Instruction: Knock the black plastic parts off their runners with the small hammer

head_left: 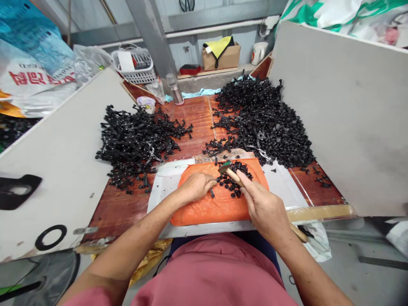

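Observation:
My right hand point(266, 207) is wrapped round the wooden handle of a hammer point(234, 175). Its dark head, partly green, is above the orange cloth, close to my left fingertips. My left hand point(198, 186) is closed in a pinch at a small black plastic part point(217, 180), mostly hidden by the fingers. Under both hands lies the orange cloth point(204, 212). Several loose black plastic pieces point(235, 193) with round heads are heaped on it beside the hammer head. One short black piece point(212, 193) lies just below my left fingertips.
Large piles of black plastic parts stand on the left point(137, 140) and right point(264, 119) of the red-brown table point(197, 114). Grey boards point(344, 114) wall in both sides. Behind are a steel flask point(175, 90), a white basket point(137, 75), a cardboard box point(223, 59) and a mug point(259, 53).

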Motion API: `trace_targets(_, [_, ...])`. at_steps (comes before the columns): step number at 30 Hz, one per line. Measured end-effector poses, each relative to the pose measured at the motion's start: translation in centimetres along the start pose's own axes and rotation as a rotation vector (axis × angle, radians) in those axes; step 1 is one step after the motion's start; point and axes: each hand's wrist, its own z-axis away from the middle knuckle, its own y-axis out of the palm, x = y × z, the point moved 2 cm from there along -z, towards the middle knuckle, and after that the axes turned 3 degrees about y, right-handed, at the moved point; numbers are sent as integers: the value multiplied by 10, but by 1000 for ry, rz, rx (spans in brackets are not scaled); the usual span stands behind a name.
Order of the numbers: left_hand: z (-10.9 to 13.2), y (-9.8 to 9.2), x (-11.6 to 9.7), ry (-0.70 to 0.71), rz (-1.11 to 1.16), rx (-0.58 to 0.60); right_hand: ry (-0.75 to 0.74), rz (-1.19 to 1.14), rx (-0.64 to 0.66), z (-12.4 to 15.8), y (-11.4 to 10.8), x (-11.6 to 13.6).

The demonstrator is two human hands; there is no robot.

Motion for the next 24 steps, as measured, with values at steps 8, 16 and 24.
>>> trace_targets(8, [1, 1, -4, -1, 25, -2, 11, 147, 4, -1, 10, 4])
trace_targets(16, [7, -7, -6, -114, 48, -56, 27, -163, -79, -6, 1, -2])
trace_targets(24, [24, -21, -1, -247, 325, -252, 334, -427, -163, 31, 3, -69])
